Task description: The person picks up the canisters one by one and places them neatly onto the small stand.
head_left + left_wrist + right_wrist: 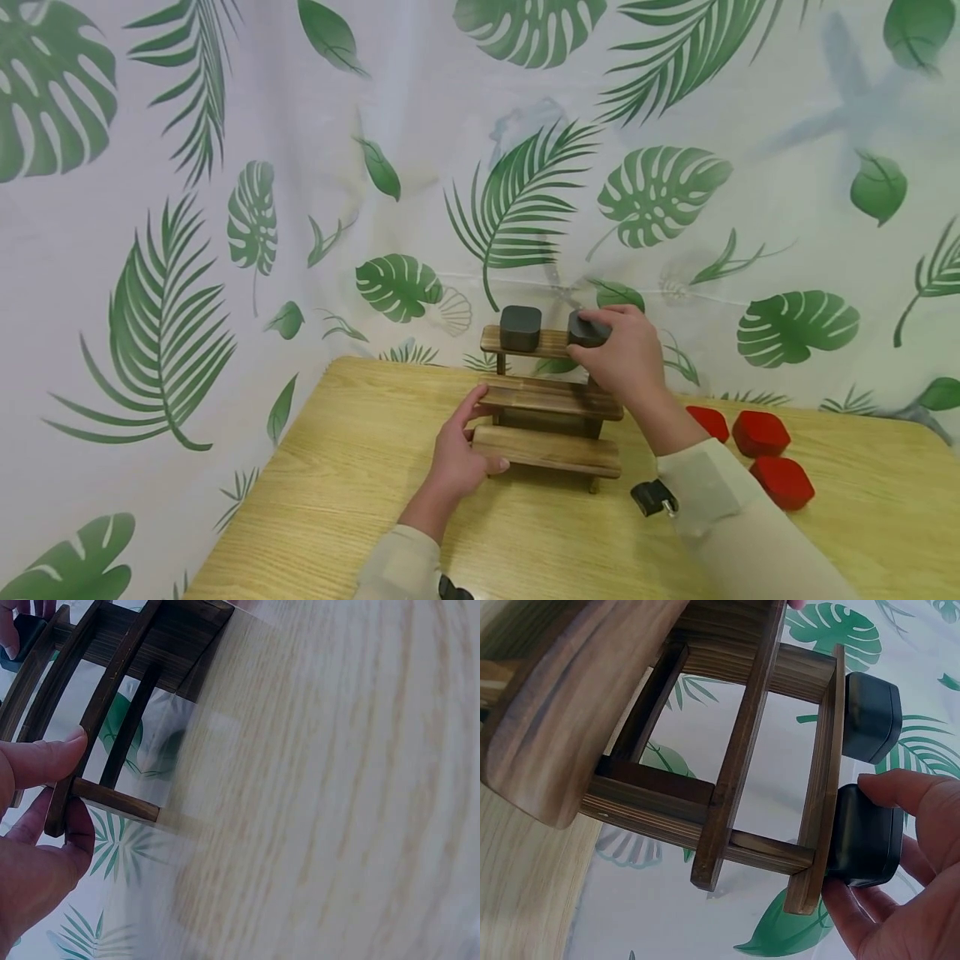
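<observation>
A three-tier wooden display stand (551, 398) stands on the table. My left hand (457, 457) grips its left end, and in the left wrist view the thumb and fingers (46, 761) pinch the end of one board. On the top tier, toward the right end, my right hand (628, 352) holds a small black box (865, 838) with rounded corners between thumb and fingers; the box's base touches the board. A second black box (521, 327) sits at the left end of that tier, apart from the first. The middle and lower tiers are bare.
Red rounded boxes (761, 433) lie on the wood-grain table (360, 467) to the right of the stand, partly behind my right forearm. A white curtain with green leaves (420, 208) hangs right behind the table and along its left side.
</observation>
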`<act>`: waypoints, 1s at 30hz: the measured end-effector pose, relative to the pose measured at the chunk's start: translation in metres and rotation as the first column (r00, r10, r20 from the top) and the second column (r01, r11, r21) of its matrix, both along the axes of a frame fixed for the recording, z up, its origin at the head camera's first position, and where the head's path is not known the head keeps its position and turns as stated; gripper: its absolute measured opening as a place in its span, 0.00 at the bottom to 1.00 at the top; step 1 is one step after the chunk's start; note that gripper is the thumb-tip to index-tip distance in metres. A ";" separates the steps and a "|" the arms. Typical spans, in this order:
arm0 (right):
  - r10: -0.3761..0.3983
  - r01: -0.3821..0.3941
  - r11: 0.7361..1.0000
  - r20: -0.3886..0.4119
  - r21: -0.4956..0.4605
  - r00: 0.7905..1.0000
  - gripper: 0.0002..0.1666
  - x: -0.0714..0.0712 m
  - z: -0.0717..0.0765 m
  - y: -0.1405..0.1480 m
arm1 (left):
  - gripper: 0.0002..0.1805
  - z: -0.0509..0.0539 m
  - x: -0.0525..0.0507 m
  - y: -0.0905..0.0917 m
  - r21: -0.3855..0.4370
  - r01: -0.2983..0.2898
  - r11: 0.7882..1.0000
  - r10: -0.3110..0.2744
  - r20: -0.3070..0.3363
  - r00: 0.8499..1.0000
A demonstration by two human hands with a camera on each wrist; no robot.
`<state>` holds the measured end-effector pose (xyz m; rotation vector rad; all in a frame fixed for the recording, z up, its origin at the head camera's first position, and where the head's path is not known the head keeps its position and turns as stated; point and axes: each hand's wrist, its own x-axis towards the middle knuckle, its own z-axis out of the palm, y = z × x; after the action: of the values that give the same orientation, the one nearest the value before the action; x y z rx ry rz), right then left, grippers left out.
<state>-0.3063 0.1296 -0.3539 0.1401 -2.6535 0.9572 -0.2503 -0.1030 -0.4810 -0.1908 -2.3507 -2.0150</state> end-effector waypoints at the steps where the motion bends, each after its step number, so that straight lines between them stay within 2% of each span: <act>1: 0.001 -0.001 1.000 0.008 0.004 1.000 0.31 0.000 0.001 0.000 | 0.61 0.000 0.000 0.000 0.001 0.002 1.000 -0.002 0.000 1.000; 7: -0.005 0.005 1.000 0.031 0.006 1.000 0.32 0.001 0.002 -0.001 | 0.60 0.001 0.001 0.000 0.003 0.006 1.000 -0.006 0.006 1.000; 18: -0.002 0.002 1.000 -0.005 -0.006 1.000 0.31 -0.002 -0.003 0.000 | 0.60 0.002 0.001 0.000 -0.007 0.001 1.000 -0.001 -0.007 1.000; 30: 0.006 -0.008 1.000 -0.088 -0.023 0.996 0.45 0.004 -0.013 0.007 | 0.60 0.001 0.001 0.001 -0.019 -0.006 1.000 0.005 -0.002 1.000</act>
<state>-0.3026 0.1370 -0.3664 0.1824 -2.5627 0.9614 -0.2498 -0.1024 -0.4796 -0.1866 -2.3669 -1.9904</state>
